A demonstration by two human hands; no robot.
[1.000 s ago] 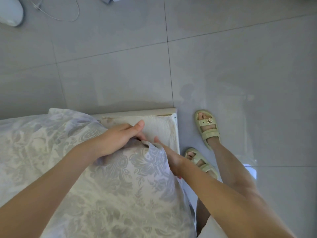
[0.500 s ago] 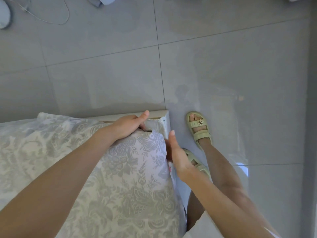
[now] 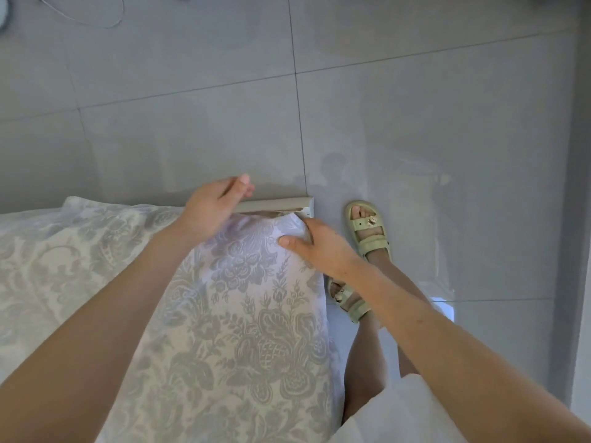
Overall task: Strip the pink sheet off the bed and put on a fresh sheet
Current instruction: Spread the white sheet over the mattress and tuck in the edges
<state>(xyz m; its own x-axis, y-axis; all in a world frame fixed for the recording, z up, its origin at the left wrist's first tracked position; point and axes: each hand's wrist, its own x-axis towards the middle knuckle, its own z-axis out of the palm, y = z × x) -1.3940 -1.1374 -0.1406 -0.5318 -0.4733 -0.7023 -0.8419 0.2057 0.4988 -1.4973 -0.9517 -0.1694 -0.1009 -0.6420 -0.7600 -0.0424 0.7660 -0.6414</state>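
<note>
A fresh sheet (image 3: 249, 314), white and lilac with a grey floral pattern, lies over the bed and covers its far right corner. My right hand (image 3: 319, 247) wraps over that corner, thumb on top of the sheet and fingers hidden down the side of the mattress. Above the far edge of the bed, over the beige bed frame (image 3: 278, 204), my left hand (image 3: 214, 209) hovers with loosely curled fingers and holds nothing. No pink sheet is in view.
Grey floor tiles (image 3: 192, 123) surround the bed corner. My feet in pale green sandals (image 3: 367, 231) stand right beside the bed's side. A thin cable (image 3: 96, 22) lies on the floor at the far left. A grey wall edge (image 3: 575, 187) runs down the right.
The sheet has come over the mattress corner, hiding the bare mattress. My right hand moved onto that corner, and my left hand lifted off the sheet toward the frame.
</note>
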